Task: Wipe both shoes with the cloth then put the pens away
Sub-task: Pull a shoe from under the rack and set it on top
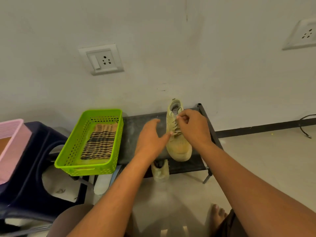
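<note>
Now the right hand (193, 127) pinches the laces (176, 130) of a pale yellow fabric shoe (179, 147) on a dark rack (136, 124); the left hand (150, 139), fingers spread, touches its side.

Two yellowish sneakers are counted: the upper sneaker (178, 146) on the black shoe rack (136, 124), the lower sneaker (160, 171) under its front edge. One green basket (85, 170) holding one checked cloth (100, 142) is seen at the rack's left end. Further left, one dark blue stool (25, 168) and one pink basket (15, 139) are counted. Two wall sockets are seen above the rack: the left socket (101, 59) and the right socket (302, 35).
</note>
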